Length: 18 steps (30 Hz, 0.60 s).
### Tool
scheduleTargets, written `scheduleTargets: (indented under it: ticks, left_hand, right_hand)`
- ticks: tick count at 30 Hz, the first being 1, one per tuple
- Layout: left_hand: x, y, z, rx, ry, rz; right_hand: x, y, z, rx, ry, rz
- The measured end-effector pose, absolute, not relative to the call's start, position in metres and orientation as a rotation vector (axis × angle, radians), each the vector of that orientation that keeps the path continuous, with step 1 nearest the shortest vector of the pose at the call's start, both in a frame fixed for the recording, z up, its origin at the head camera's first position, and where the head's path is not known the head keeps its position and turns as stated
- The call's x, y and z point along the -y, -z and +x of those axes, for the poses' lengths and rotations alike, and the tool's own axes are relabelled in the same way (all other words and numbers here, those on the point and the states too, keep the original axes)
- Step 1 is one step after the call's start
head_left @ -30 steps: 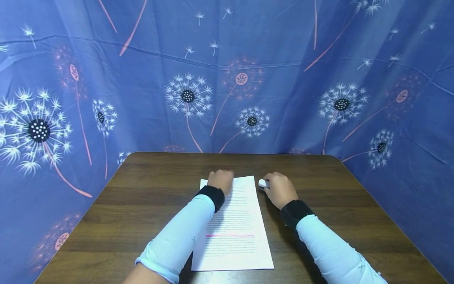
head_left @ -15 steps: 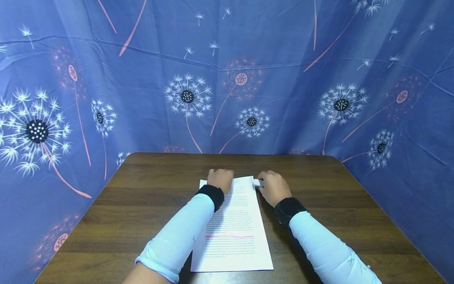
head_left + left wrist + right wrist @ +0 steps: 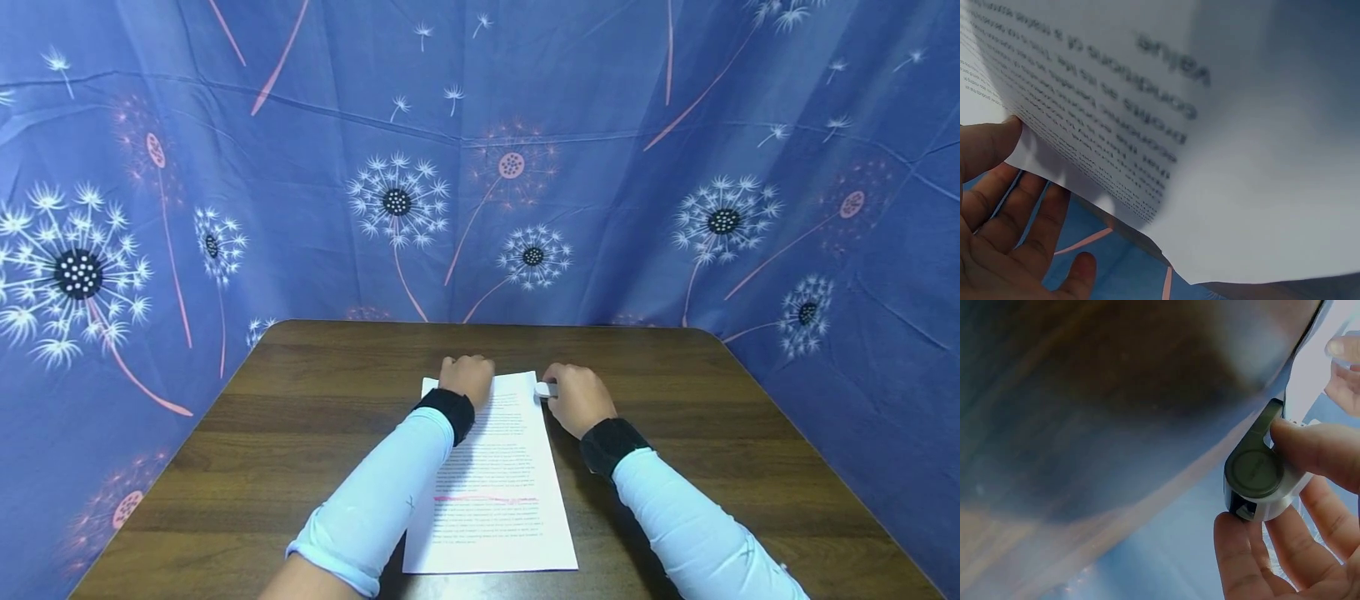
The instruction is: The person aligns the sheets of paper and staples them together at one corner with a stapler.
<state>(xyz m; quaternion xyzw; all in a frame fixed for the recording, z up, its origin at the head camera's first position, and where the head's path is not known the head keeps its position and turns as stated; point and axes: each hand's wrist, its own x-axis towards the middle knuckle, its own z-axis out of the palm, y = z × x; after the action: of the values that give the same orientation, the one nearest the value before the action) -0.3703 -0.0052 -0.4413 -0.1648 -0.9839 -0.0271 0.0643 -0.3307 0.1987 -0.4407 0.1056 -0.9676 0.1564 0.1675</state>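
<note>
A printed paper (image 3: pixel 502 467) lies on the table with a pink line across its lower text. At its top edge my left hand (image 3: pixel 467 382) pinches it; the left wrist view has the thumb (image 3: pixel 994 144) on the printed face and the other fingers (image 3: pixel 1007 212) beyond the edge. My right hand (image 3: pixel 581 398) holds a small stapler (image 3: pixel 1257 469), white with a dark grey-green side, between thumb and fingers. Its narrow end is at the paper's top right corner; whether the corner sits inside its mouth I cannot tell. In the head view only the stapler's white end shows.
The brown wooden table (image 3: pixel 300 433) extends on both sides of the paper. Behind it hangs a blue cloth (image 3: pixel 600 125) with dandelion prints. Black bands (image 3: pixel 613 446) wrap both wrists over light blue sleeves.
My right hand has moved left with the stapler, from just beside the paper to its top right corner, then stayed there. My left hand has kept its place on the top edge.
</note>
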Motion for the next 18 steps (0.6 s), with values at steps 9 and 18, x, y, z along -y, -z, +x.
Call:
scheduleTargets:
  ticks: [9,18]
  left_hand:
    - [0.009,0.445,-0.373,2.939,0.075,-0.569]
    - [0.010,0.445,-0.376,2.944,0.111,-0.595]
  right_hand:
    - [-0.196,0.445,-0.332,2.758,-0.467,0.328]
    - [-0.186,0.442,-0.337,2.812,-0.544,0.235]
